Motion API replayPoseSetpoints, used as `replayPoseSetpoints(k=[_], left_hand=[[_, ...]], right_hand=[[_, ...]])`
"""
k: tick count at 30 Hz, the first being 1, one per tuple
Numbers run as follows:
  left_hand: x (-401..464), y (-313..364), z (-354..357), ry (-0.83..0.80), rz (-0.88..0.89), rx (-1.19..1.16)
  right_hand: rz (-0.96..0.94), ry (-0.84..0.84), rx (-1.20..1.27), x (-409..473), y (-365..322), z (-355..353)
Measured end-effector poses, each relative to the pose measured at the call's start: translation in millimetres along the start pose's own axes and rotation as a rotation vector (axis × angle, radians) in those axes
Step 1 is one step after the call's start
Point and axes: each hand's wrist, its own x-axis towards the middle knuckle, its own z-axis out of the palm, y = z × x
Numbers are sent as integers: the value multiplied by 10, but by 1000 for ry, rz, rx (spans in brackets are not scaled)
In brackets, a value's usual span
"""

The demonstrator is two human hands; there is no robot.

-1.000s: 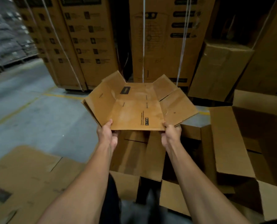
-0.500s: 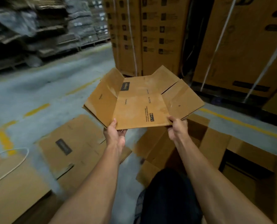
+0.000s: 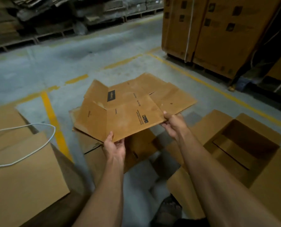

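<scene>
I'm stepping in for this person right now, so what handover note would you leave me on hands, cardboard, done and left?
Left hand grips the flattened box at its near left corner.
Right hand pinches its near right corner.
The box is held low above flat cardboard sheets on the floor; an open carton stands to the right.
Done: the box is flattened.
Left: probably lay it on the sheets and let go.

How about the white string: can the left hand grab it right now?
Probably not yet. The left hand grips the flat cardboard, so it is busy. The string lies off to its left with nothing in between.
</scene>
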Motion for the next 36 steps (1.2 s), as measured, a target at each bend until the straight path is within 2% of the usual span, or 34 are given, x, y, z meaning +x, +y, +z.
replayPoseSetpoints(k=[10,16,20,26,29,32,34,36], left_hand=[[1142,-222,-663,212,85,-99],[1457,-423,-1056,303,161,-132],[1583,-496,-1170,359,200,-142],[1695,-489,-1177,351,228,-121],[1796,-465,-1208,399,148,-30],[1907,-490,-1361,451,-55,85],[1947,-553,-1533,518,-196,236],[1990,-635,-1686,568,-257,367]], right_hand=[[264,-141,-173,781,1081,-99],[395,-121,-219,994,1738,-406],[399,-119,-220,1060,1881,-416],[375,-146,-250,1209,1908,-325],[432,-126,-309,1235,1979,-335],[487,-35,-353,1277,2089,-441],[480,37,-367,1320,2159,-483],[485,63,-386,1300,2154,-461]])
